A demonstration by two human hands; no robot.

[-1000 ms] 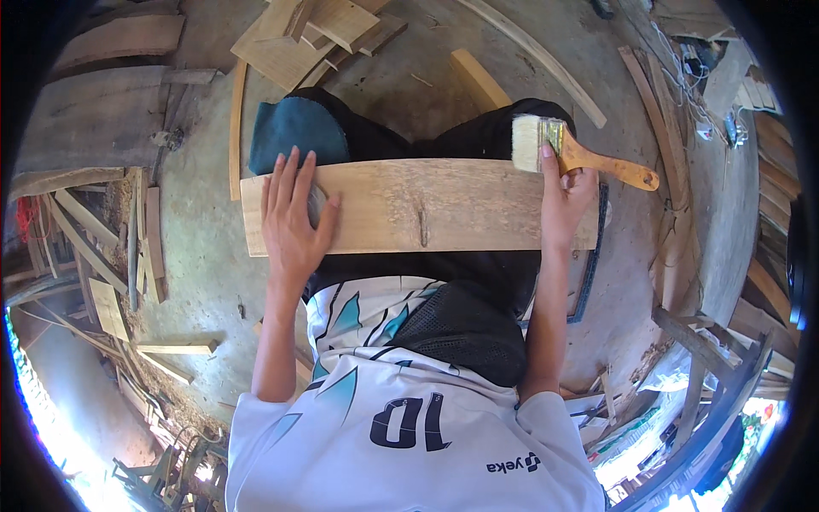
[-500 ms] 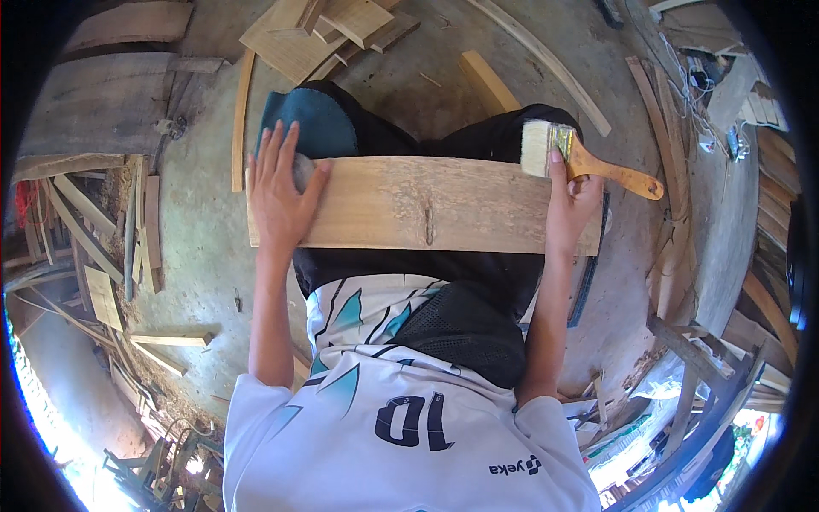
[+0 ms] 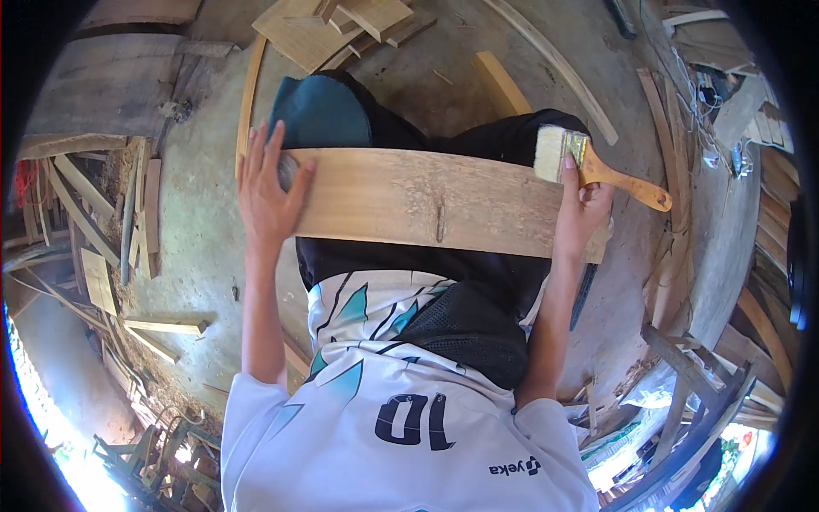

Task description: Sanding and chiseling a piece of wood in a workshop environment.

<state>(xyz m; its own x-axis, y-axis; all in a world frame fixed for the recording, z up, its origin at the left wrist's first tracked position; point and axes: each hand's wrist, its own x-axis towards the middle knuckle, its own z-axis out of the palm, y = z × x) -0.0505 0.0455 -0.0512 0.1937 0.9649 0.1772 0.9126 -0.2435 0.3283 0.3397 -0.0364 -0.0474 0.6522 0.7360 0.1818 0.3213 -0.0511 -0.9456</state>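
A long wooden board lies across my lap, with a rough, dark-specked patch and a knot right of its middle. At its left end my left hand has its fingers stretched and thumb apart over a grey rounded pad. That pad is mostly hidden under the palm, so its exact kind does not show. My right hand grips a wide paintbrush with pale bristles and an orange-brown wooden handle. The brush sits above the board's right end, bristles toward the left, and the same hand rests by that end.
A teal cloth covers my left knee. Beyond my knees lie stacked wood pieces and a loose plank on the concrete floor. Wood scraps crowd the left side; long timbers and cables are at the right.
My left hand has slid left along the board, taking the grey pad with it. The board, brush and right hand appear shifted slightly right as the view has moved a little.
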